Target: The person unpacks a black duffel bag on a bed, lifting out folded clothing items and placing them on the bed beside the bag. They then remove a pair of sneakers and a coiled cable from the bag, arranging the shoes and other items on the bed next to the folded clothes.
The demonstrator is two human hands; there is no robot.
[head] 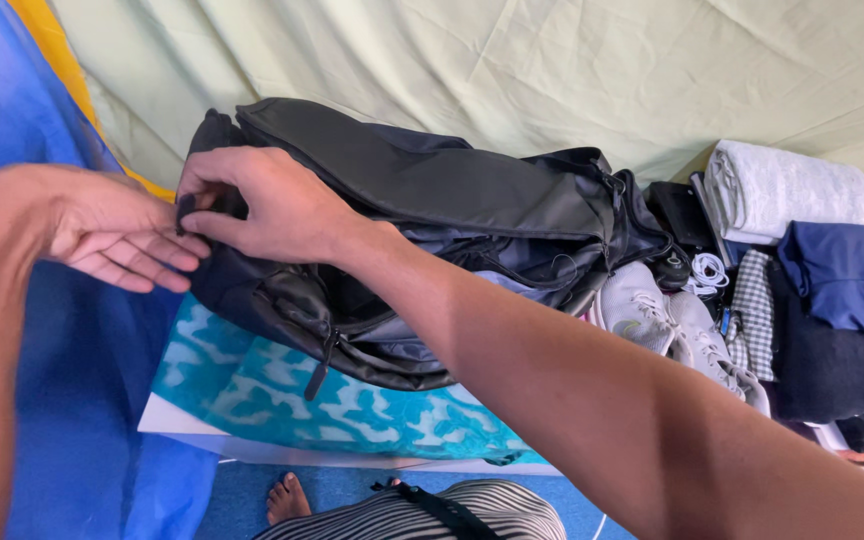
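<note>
Right forearm, crossing the view from lower right, ends in the right hand, fingers pinched shut on a small dark tab at the top-left corner of a black backpack. Left hand: just left of the right hand, palm open, fingers extended and touching the same corner of the bag, gripping nothing. Backpack: lying on its side beneath and to the right of both hands, main compartment gaping, a zipper pull hanging below the right wrist. Patterned teal cloth: under the bag. Grey sneakers: well right of the hands, against the bag's open end. Rolled white towel, folded navy garment, checked cloth: farther right. Bare foot: below the hands.
</note>
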